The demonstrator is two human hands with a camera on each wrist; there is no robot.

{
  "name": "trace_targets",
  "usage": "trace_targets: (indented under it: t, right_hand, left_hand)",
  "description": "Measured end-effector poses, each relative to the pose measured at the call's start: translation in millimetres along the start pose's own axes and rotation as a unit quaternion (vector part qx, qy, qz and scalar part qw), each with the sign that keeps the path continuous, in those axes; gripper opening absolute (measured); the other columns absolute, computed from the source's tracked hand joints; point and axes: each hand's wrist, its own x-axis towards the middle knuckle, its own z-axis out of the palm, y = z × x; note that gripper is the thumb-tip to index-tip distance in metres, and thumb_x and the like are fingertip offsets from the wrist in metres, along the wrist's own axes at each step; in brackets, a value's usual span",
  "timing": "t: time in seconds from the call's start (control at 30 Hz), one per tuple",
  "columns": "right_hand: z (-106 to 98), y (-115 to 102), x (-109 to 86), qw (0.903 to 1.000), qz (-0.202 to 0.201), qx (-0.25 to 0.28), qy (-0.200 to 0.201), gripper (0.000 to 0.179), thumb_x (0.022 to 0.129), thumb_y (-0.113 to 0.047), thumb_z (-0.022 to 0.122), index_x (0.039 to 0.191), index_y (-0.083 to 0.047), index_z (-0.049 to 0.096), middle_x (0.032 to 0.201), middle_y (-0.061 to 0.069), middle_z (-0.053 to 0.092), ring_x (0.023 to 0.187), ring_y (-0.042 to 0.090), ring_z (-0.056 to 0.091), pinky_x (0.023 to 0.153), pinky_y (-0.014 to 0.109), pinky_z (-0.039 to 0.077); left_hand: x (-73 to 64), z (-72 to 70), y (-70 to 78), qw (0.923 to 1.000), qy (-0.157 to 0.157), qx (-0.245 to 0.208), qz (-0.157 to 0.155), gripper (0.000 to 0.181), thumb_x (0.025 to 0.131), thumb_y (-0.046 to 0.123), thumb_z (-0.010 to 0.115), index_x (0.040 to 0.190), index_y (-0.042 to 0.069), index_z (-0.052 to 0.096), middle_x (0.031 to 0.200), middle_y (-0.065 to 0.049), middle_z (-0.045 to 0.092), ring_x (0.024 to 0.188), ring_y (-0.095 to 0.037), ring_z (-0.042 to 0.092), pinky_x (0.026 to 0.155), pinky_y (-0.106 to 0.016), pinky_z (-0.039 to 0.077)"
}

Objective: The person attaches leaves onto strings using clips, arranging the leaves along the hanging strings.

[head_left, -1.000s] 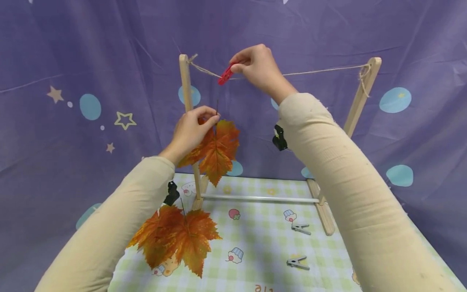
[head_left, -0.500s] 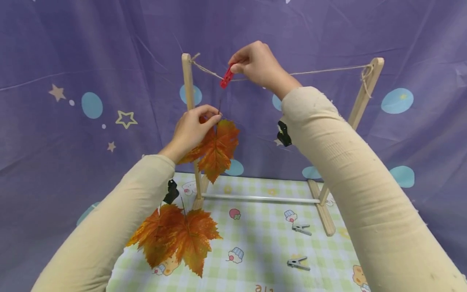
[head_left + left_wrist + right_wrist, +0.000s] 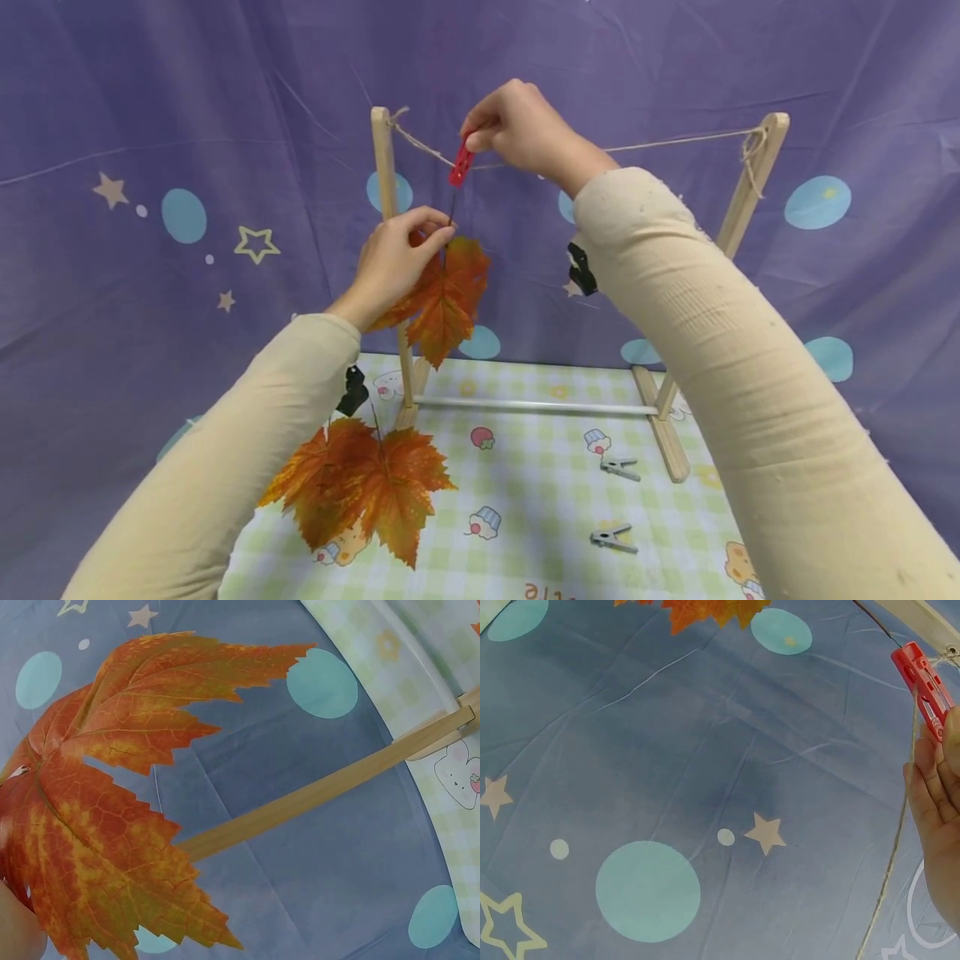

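In the head view my left hand [image 3: 397,258] pinches the thin dark stem of an orange maple leaf [image 3: 442,308], which hangs below the fingers. The same leaf [image 3: 105,810] fills the left side of the left wrist view. Above it, my right hand [image 3: 525,133] pinches a red clothespin [image 3: 461,163] by its upper end. The clothespin sits at the twine [image 3: 540,160], its lower tip meeting the top of the leaf stem. The right wrist view shows the clothespin [image 3: 922,686] with the stem end at its tip and the twine running beside it.
The twine is tied between two wooden posts [image 3: 384,167] joined low down by a white rod [image 3: 532,407]. More maple leaves [image 3: 360,483] lie on the checked tablecloth [image 3: 540,500] at the front left. Two grey clothespins [image 3: 615,539] lie at the right. A purple curtain [image 3: 225,100] hangs behind.
The left hand has raised the leaf slightly, so its stem now reaches the red clothespin. The right hand has turned the clothespin more upright on the twine.
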Motion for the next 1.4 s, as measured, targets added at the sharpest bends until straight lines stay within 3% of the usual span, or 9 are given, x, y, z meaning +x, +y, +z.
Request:
trace_targets:
  t: [0.2, 0.43, 0.6, 0.77, 0.9, 1.1, 1.27, 1.4]
  right_hand:
    - [-1.0, -1.0, -1.0, 0.9999, 0.005, 0.002, -0.014, 0.027, 0.1, -0.017, 0.06, 0.121, -0.005, 0.071, 0.117, 0.006, 0.07, 0.102, 0.012, 0.062, 0.088, 0.025, 0.049]
    - [-0.1, 0.0, -1.6, 0.9983, 0.018, 0.041, -0.037, 0.034, 0.103, -0.014, 0.055, 0.134, -0.006, 0.062, 0.126, 0.007, 0.066, 0.111, 0.014, 0.062, 0.095, 0.027, 0.047]
    - [4.4, -0.7, 0.9, 0.9978, 0.032, 0.055, -0.018, 0.035, 0.103, -0.019, 0.055, 0.136, -0.006, 0.061, 0.127, 0.008, 0.065, 0.111, 0.014, 0.06, 0.092, 0.024, 0.046]
    - [11.2, -0.9, 3.9, 0.998, 0.039, 0.05, 0.009, 0.036, 0.102, -0.023, 0.057, 0.134, -0.009, 0.063, 0.122, 0.006, 0.067, 0.103, 0.013, 0.059, 0.085, 0.022, 0.044]
    - [14.6, -1.3, 4.3, 0.9971, 0.044, 0.059, 0.018, 0.037, 0.102, -0.024, 0.058, 0.135, -0.01, 0.062, 0.12, 0.004, 0.068, 0.102, 0.011, 0.059, 0.083, 0.021, 0.044]
    - [16.8, -2.4, 2.6, 0.996, 0.049, 0.071, 0.024, 0.038, 0.102, -0.024, 0.058, 0.137, -0.011, 0.06, 0.119, 0.003, 0.068, 0.102, 0.01, 0.061, 0.084, 0.021, 0.045]
    - [16.1, -3.2, -1.2, 0.9927, 0.057, 0.101, 0.034, 0.041, 0.101, -0.025, 0.06, 0.14, -0.013, 0.058, 0.124, 0.002, 0.065, 0.104, 0.011, 0.063, 0.087, 0.024, 0.046]
    - [14.3, -2.4, -7.3, 0.9915, 0.063, 0.105, 0.046, 0.043, 0.1, -0.027, 0.06, 0.142, -0.015, 0.056, 0.129, -0.001, 0.062, 0.11, 0.01, 0.059, 0.09, 0.023, 0.046]
  left_hand:
    - [0.3, 1.1, -0.9, 1.0, 0.002, 0.003, 0.0, 0.026, 0.098, 0.039, 0.063, 0.115, 0.021, 0.071, 0.098, 0.003, 0.069, 0.078, -0.016, 0.055, 0.072, -0.035, 0.039]
    - [2.8, 3.0, -0.5, 1.0, 0.002, 0.0, -0.001, 0.027, 0.098, 0.039, 0.062, 0.115, 0.021, 0.071, 0.096, 0.003, 0.068, 0.077, -0.016, 0.054, 0.071, -0.034, 0.038]
    - [4.0, 3.5, 0.6, 1.0, -0.008, 0.004, 0.0, 0.028, 0.098, 0.039, 0.062, 0.118, 0.021, 0.07, 0.098, 0.004, 0.067, 0.078, -0.016, 0.052, 0.071, -0.035, 0.038]
    - [0.7, 2.9, -1.4, 0.9998, -0.01, 0.012, -0.009, 0.027, 0.098, 0.037, 0.063, 0.121, 0.022, 0.068, 0.108, 0.005, 0.068, 0.091, -0.016, 0.059, 0.082, -0.039, 0.042]
    - [-3.1, 1.5, -4.1, 0.9996, 0.007, 0.027, -0.007, 0.029, 0.098, 0.036, 0.064, 0.123, 0.024, 0.068, 0.116, 0.006, 0.068, 0.098, -0.016, 0.061, 0.085, -0.042, 0.044]
    - [-9.6, -1.7, -4.3, 0.9981, 0.048, 0.039, -0.005, 0.028, 0.097, 0.037, 0.065, 0.121, 0.024, 0.07, 0.116, 0.006, 0.066, 0.096, -0.016, 0.06, 0.08, -0.04, 0.045]
    - [-15.4, -5.1, -2.7, 0.9941, 0.098, 0.04, -0.025, 0.027, 0.097, 0.039, 0.064, 0.118, 0.024, 0.072, 0.104, 0.004, 0.065, 0.083, -0.014, 0.056, 0.073, -0.037, 0.041]
    - [-21.7, -7.7, -4.5, 0.9923, 0.116, 0.027, -0.034, 0.027, 0.097, 0.039, 0.064, 0.116, 0.023, 0.073, 0.098, 0.002, 0.064, 0.081, -0.015, 0.054, 0.072, -0.037, 0.038]
